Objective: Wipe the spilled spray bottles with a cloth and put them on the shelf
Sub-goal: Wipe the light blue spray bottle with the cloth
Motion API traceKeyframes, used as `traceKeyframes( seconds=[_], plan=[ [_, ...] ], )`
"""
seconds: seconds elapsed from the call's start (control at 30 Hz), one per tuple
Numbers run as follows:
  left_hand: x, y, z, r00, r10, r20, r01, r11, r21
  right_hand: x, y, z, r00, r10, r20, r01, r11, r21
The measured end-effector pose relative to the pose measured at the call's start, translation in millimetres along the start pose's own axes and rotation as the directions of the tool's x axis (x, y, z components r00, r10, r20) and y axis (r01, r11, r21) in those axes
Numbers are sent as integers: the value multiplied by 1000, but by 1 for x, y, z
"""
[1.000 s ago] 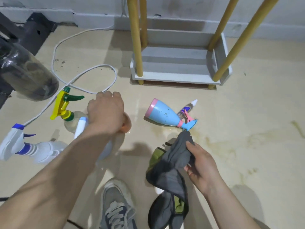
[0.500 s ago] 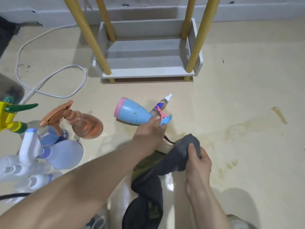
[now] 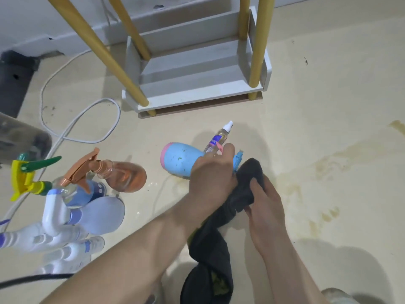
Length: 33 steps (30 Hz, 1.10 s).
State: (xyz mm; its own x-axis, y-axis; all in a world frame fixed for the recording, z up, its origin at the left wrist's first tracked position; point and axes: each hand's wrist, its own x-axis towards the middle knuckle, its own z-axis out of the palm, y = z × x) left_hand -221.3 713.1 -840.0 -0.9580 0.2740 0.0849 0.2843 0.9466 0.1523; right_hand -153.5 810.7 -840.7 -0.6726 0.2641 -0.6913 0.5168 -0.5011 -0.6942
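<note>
L hand (image 3: pixel 211 172): clenched round neck end of blue bottle (image 3: pixel 179 160), which lies on its side on wet floor (image 3: pixel 306 132), pink base pointing away from wrist. R hand (image 3: pixel 265 207): grasping dark cloth (image 3: pixel 245 185), bunched up vs. bottle's trigger end, rest trailing down btwn forearms. Just behind: small clear bottle (image 3: pixel 219 137), touching or nearly touching the blue one, can't tell which. Further left: orange bottle (image 3: pixel 125 176), yellow-green trigger (image 3: pixel 24 176), white/lilac bottles (image 3: pixel 103 213) in a heap. Shelf (image 3: pixel 197 88) near, beyond both bottles.

Risks, as judged:
- Slick plastic slipping from grip on lift.
- Knuckles nudging small clear bottle & rolling it.
- Squeezing trigger by accident, so more spill.

Writing: purple label on small clear bottle, too small to read. No brand legible elsewhere.
</note>
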Motion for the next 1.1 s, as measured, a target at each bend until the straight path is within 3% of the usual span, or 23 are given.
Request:
traceKeyframes(
  seconds=[0.07,0.1,0.17,0.2,0.27,0.33,0.43,0.5,0.57,0.63,0.77,0.8,0.87,0.9,0.97,1.03,1.1],
  plan=[
    [-8,-7,-40,970,-183,157,226,917,-328,-4,-11,9,990,-66,127,72,997,-42],
    [-10,-14,-60,943,-252,217,329,804,-495,-6,-17,13,978,-92,186,103,994,-49],
    [-18,-28,-98,879,-349,324,460,446,-768,-15,-30,24,954,-137,266,156,986,-53],
    [-23,-37,-112,852,-385,355,477,289,-830,-21,-35,30,948,-155,280,174,984,-45],
    [-38,-64,-128,811,-477,338,472,193,-861,-32,-40,39,942,-182,283,196,980,-22],
    [-58,-91,-130,781,-548,299,464,190,-865,-45,-39,48,925,-236,297,282,952,-123],
    [-92,-117,-118,735,-602,313,519,203,-831,-72,-8,80,859,-352,372,476,818,-322],
    [-112,-124,-104,690,-653,313,572,227,-789,-89,30,108,733,-453,507,661,650,-375],
    [-130,-131,-88,653,-711,262,626,312,-715,-93,80,129,611,-463,642,784,465,-411],
    [-145,-142,-81,608,-758,236,672,333,-662,-80,113,132,581,-468,665,813,357,-459],
    [-170,-155,-83,563,-768,305,704,253,-664,-36,130,117,496,-524,692,858,175,-483],
    [-175,-155,-85,570,-758,318,703,249,-666,-26,128,114,541,-542,644,829,215,-516],
    [-180,-151,-88,599,-727,335,692,261,-673,-3,118,107,733,-500,461,671,417,-614],
    [-180,-147,-88,622,-709,330,677,276,-683,7,111,103,836,-412,361,544,540,-643],
    [-175,-139,-88,672,-686,278,644,356,-677,13,104,95,935,-296,197,351,681,-643],
    [-165,-133,-90,695,-680,235,640,434,-634,-13,106,103,903,-368,220,418,642,-643],
    [-159,-138,-88,677,-700,226,663,448,-599,-55,122,120,757,-483,439,651,508,-564]
  ],
)
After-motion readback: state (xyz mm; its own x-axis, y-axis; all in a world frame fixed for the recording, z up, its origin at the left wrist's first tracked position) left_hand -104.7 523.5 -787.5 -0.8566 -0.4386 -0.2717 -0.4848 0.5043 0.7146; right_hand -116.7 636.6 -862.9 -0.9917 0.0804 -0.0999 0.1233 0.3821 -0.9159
